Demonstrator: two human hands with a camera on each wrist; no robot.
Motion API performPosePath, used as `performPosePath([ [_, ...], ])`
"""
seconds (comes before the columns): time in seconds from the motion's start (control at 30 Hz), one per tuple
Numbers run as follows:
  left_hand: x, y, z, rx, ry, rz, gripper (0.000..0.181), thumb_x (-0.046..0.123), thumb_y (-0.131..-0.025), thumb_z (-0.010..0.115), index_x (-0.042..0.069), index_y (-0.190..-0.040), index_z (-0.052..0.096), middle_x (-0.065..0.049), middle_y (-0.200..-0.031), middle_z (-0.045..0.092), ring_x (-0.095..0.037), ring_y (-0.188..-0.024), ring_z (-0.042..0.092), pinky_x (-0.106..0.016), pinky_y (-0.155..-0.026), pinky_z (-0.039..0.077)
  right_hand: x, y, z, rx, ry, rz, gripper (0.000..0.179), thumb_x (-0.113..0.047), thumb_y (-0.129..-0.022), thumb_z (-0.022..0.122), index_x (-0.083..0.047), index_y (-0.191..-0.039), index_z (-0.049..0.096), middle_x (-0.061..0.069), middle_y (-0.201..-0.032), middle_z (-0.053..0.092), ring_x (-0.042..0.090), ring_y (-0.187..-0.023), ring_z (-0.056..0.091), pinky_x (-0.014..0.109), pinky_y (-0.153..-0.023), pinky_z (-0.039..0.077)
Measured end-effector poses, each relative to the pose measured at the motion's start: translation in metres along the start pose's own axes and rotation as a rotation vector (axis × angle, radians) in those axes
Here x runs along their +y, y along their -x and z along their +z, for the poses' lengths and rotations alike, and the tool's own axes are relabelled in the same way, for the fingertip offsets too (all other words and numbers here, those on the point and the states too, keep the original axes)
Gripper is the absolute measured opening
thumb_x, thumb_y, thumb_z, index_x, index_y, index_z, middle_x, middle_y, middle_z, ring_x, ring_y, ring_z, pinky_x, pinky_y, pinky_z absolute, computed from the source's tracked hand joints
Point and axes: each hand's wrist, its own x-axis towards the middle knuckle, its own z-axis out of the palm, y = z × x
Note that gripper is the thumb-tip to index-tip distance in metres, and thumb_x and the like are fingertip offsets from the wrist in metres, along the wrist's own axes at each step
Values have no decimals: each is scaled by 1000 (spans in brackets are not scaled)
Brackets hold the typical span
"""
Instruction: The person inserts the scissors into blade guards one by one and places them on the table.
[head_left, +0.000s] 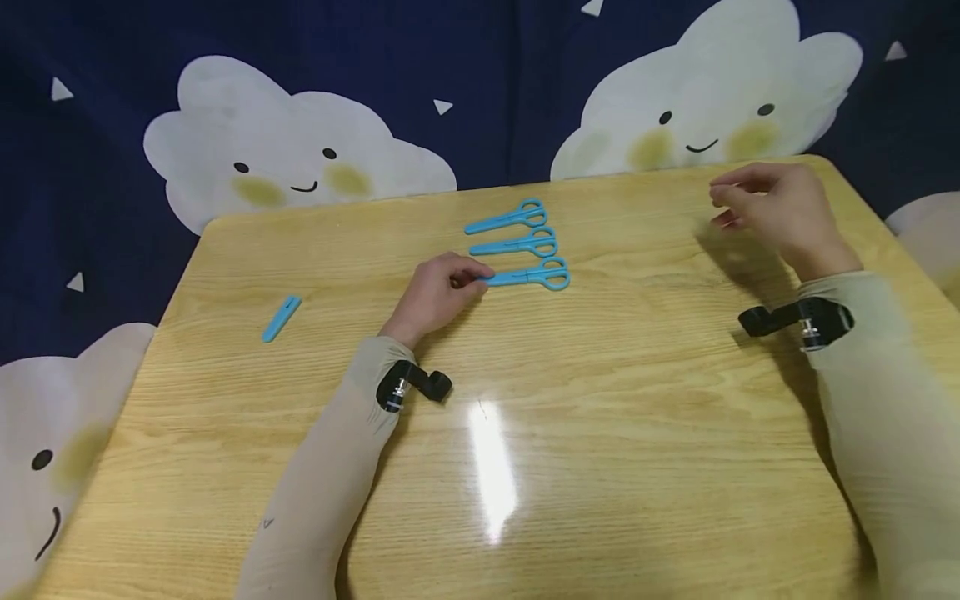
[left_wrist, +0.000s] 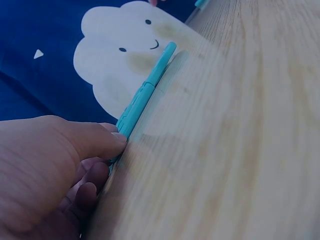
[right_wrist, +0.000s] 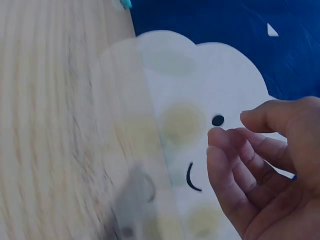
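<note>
Three pairs of light-blue scissors lie in a stack of rows on the table, loops to the right and blades covered by blue sheaths: the far scissors (head_left: 507, 218), the middle scissors (head_left: 514, 243) and the near scissors (head_left: 528, 276). With thumb and fingers my left hand (head_left: 441, 292) pinches the sheathed tip of the near scissors (left_wrist: 145, 102). Over the table's far right, my right hand (head_left: 783, 208) hovers with loosely bent fingers. Nothing lies between its thumb and fingers (right_wrist: 270, 165). A loose blue sheath (head_left: 282, 319) rests on the left of the table.
The wooden table (head_left: 637, 433) ends at a dark blue curtain (head_left: 495, 83) printed with white clouds, close behind the scissors. Each wrist wears a black camera mount; the left mount (head_left: 412, 383) sits low over the tabletop.
</note>
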Motion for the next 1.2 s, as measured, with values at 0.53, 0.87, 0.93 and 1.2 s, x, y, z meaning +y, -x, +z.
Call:
performPosePath([
  [0.53, -1, 0, -2, 5, -21, -9, 20, 23, -94, 65, 22, -112, 73, 0, -107, 66, -16, -89, 60, -30, -78, 50, 25, -2, -31, 183, -208, 99, 19, -28, -90, 69, -20, -106, 73, -20, -75, 66, -3, -66, 64, 10, -57, 49],
  [0.87, -5, 1, -3, 12, -23, -12, 19, 24, -94, 65, 22, -111, 73, 0, -106, 67, -15, -88, 61, -30, -78, 50, 44, -9, -31, 311, 17, 235, 29, -44, -89, 66, -36, -117, 69, -36, -81, 50, -11, -83, 44, 15, -81, 34],
  [0.93, -5, 1, -3, 13, -20, -9, 19, 23, -94, 65, 22, -111, 73, 0, -105, 66, -15, -88, 61, -30, -78, 50, 46, -9, -31, 322, 10, 259, 30, -46, -89, 66, -37, -117, 69, -36, -81, 50, -10, -85, 43, 15, -84, 34],
  [1.2, -5, 2, -4, 12, -18, -8, 19, 23, -94, 65, 22, -111, 73, 0, -105, 66, -16, -87, 60, -30, -78, 50, 57, -7, -38, 246, 137, 329, 43, -59, -90, 55, -40, -128, 59, -36, -85, 42, -8, -94, 41, 19, -84, 33],
])
